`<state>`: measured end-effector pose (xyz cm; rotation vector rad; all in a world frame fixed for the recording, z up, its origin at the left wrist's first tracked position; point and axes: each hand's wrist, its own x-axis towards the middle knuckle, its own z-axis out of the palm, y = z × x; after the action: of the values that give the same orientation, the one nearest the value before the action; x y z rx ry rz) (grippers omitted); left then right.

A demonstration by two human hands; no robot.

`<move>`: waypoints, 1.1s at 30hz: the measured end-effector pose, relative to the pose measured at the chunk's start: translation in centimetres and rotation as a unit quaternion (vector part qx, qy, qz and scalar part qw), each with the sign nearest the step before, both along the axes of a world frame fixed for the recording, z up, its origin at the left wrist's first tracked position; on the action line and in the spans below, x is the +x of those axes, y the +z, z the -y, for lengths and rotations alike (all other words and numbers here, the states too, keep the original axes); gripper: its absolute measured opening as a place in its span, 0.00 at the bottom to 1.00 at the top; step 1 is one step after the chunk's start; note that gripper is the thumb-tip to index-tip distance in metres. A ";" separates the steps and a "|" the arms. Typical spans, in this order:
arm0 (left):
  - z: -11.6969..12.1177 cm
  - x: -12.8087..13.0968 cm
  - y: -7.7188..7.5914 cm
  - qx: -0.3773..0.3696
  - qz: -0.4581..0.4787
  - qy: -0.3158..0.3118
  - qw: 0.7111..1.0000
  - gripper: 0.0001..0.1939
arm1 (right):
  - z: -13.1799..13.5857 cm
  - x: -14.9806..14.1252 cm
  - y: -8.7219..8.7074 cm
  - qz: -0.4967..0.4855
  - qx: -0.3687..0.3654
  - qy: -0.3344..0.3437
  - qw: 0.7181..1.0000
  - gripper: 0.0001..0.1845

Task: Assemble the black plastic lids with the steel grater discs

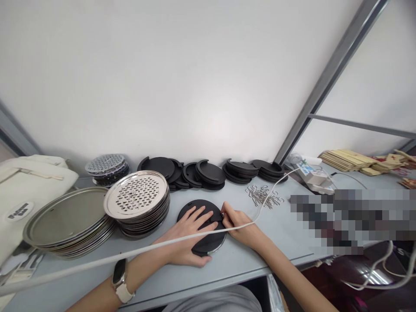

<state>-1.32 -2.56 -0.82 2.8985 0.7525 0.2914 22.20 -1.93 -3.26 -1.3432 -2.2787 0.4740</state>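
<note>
A round black disc (203, 249) lies on the grey table in front of me, with a bit of shiny metal showing at its near right rim. My left hand (191, 232) rests on it palm down, fingers spread and holding nothing. At the disc's right edge, the fingers of my right hand (237, 223) are closed in a pinch. What sits between those fingertips is hidden. Behind the right hand lies a loose heap of small metal hooks (264, 196). Left of the disc stands a stack of round metal grater plates (143, 195), the top one with raised holes.
Black round holders (212, 173) line the wall. Farther left are a pile of large round metal plates (69, 216), smaller perforated discs (107, 164) and a cream bag (29, 186). A white cable (191, 236) crosses above my arms. Wooden pieces (347, 160) lie far right.
</note>
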 end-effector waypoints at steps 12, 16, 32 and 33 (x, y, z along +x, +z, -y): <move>0.1 0.0 0.1 0.002 -0.004 0.002 1.000 0.44 | 0.0 0.0 0.1 0.002 0.007 0.000 1.000 0.05; 0.1 0.0 0.1 0.001 -0.005 0.002 1.000 0.44 | 0.0 -0.1 0.1 0.004 0.013 -0.003 1.000 0.06; 0.0 0.0 -0.1 -0.002 0.009 -0.002 1.000 0.44 | 0.1 -0.1 0.3 -0.010 0.012 0.001 1.000 0.06; 0.0 0.0 -0.1 -0.002 0.011 -0.002 1.000 0.44 | 0.1 -0.1 0.3 -0.011 0.013 0.004 1.000 0.06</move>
<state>-1.30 -2.54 -0.90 2.8879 0.7436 0.3191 22.13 -2.03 -2.98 -1.3108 -2.2642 0.4578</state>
